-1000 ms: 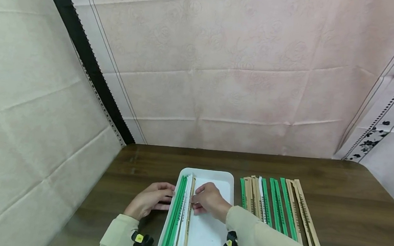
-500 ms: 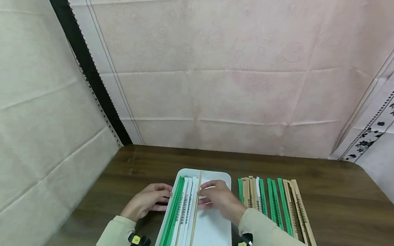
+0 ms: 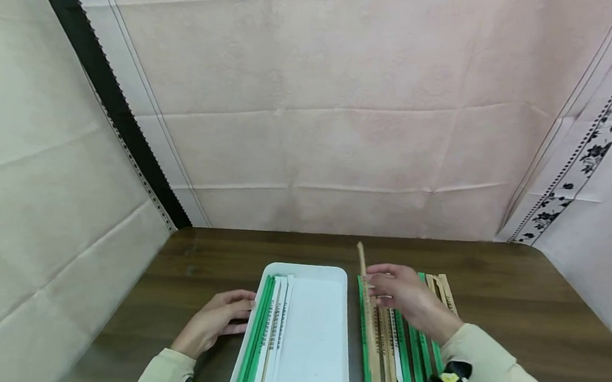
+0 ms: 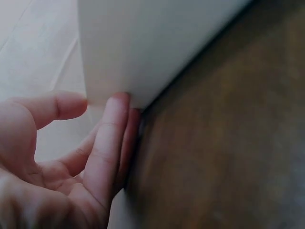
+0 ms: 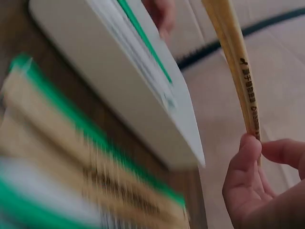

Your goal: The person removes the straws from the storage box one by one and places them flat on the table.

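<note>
My right hand (image 3: 408,294) pinches a tan wrapped straw (image 3: 361,260) between thumb and fingers. It stands tilted above the row of wrapped straws (image 3: 403,357) at the right. Dark print runs along its tan wrapper (image 5: 240,76) in the right wrist view. My left hand (image 3: 217,319) touches the left side of a white tray (image 3: 321,342), its fingers (image 4: 107,148) lying along the outer wall in the left wrist view. Inside the tray, green wrapped straws (image 3: 253,343) and white wrapped straws (image 3: 275,338) lie side by side along the left wall.
The row right of the tray mixes green, tan and white wrappers, partly covered by my right hand and sleeve. Both stand on a dark wooden table (image 3: 214,256). Pale cloth (image 3: 311,125) hangs behind the table's far edge.
My right hand has lifted the tan straw out of the tray and carried it right, over the row on the table. My left hand stays at the tray's left side.
</note>
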A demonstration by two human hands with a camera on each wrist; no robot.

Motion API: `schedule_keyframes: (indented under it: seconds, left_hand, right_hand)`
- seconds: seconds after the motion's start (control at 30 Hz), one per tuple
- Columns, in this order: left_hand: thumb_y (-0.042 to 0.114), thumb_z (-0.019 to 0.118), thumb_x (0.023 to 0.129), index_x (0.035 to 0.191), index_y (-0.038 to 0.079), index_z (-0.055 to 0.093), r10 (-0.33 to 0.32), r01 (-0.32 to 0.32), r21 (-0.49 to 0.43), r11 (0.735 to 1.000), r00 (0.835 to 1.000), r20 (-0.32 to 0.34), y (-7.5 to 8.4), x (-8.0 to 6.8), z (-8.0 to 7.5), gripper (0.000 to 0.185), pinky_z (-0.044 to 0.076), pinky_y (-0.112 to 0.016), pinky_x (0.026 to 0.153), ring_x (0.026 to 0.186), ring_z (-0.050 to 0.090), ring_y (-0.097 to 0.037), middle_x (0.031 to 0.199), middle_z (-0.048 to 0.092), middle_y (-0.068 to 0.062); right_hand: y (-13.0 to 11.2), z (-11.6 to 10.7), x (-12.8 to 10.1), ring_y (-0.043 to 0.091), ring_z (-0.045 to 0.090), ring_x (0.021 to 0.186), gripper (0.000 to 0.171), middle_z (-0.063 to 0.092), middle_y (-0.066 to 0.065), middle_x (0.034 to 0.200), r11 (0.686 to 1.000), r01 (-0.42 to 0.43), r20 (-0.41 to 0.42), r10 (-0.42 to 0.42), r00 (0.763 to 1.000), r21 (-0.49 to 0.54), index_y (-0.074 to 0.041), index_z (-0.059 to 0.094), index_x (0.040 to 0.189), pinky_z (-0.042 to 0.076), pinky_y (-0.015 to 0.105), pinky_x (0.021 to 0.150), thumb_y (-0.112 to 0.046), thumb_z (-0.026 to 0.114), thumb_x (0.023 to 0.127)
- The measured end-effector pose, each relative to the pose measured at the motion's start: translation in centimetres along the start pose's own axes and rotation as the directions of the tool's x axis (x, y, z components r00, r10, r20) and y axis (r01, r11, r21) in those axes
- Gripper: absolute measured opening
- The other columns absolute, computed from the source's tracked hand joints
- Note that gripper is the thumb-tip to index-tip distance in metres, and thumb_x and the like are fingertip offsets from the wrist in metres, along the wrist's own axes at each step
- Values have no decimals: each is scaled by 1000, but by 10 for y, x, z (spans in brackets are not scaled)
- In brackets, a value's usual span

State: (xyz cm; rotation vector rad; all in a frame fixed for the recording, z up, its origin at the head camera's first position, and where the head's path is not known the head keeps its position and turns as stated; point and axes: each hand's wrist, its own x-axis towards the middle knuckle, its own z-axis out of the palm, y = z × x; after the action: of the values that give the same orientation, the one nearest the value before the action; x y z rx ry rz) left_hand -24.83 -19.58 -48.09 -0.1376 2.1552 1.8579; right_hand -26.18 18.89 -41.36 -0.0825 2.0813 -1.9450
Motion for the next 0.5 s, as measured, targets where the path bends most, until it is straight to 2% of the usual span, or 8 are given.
schedule_keyframes:
  seconds: [0.27,0.5]
  left_hand:
    - [31,71,101,144,-1,58,-1,1,11,1000,1000,-18,-7,-2,2,55,64,-39,81,104,70,-21,123,71,-13]
    - [31,71,101,141,2,62,-9,9,-1,1000,998,-61,-6,-4,5,51,64,-38,81,105,70,-20,121,72,-11]
  right_hand:
    - [15,-88,-15,14,66,93,53,69,5,113,994,7,-37,-11,999,-113,14,43,148,61,29,79,-11,63,106]
    - [36,-152,-27,12,70,92,48,73,5,112,972,-7,-85,-14,996,-237,19,44,144,62,29,78,-9,58,107]
